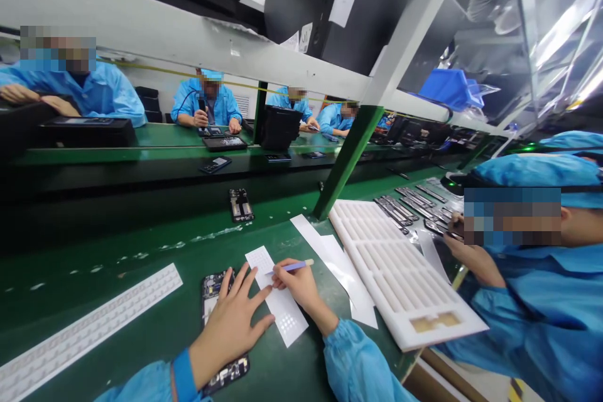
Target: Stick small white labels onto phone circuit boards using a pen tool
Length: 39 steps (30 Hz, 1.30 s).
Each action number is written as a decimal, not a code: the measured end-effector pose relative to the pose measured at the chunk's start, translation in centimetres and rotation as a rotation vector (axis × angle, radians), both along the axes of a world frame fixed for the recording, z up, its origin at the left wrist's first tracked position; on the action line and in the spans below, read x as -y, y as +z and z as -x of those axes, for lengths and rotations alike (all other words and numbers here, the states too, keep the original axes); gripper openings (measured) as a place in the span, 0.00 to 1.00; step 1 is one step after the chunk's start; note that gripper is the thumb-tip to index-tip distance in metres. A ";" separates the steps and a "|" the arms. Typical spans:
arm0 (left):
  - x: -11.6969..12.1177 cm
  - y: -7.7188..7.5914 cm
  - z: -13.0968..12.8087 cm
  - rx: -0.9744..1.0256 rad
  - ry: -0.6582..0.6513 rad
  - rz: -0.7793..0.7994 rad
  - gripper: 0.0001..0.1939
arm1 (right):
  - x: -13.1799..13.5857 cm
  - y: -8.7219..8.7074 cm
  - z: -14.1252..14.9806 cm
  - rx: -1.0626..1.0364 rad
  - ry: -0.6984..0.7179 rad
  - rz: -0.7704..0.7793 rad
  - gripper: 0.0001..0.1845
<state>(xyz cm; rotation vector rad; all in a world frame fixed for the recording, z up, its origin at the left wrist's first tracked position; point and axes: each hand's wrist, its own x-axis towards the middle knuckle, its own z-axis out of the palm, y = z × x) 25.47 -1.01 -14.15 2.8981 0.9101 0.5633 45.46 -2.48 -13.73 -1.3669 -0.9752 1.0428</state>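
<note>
My left hand (pixel 233 323) lies flat with its fingers spread over an opened phone body (pixel 214 286) on the green bench; its fingertips reach a white strip of small round stickers (pixel 277 301). My right hand (pixel 299 286) is closed round a purple pen-like tool (pixel 292 267). The tool's tip rests on the upper part of the sticker strip.
A long white sticker strip (pixel 85 330) lies at the left. A white foam tray (pixel 400 270) and white paper strips (pixel 339 264) lie to the right. Another phone body (pixel 240 204) sits on the conveyor. A co-worker in blue (pixel 537 301) sits close at right; several others work across the belt.
</note>
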 end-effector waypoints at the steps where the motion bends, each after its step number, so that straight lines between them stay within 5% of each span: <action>1: 0.0 -0.1 -0.1 0.003 0.007 0.001 0.27 | 0.0 0.0 0.0 0.003 0.000 0.002 0.17; 31: 0.1 0.2 -0.3 0.002 0.012 0.078 0.27 | 0.2 0.0 -0.4 -0.016 0.030 -0.010 0.24; 35: 0.8 2.0 0.1 0.048 0.009 0.018 0.27 | 0.5 0.3 -0.5 -0.012 0.019 -0.026 0.23; 39: 2.3 4.3 3.8 0.065 -0.057 -0.066 0.21 | 1.0 0.8 -0.3 -0.054 -0.042 -0.035 0.25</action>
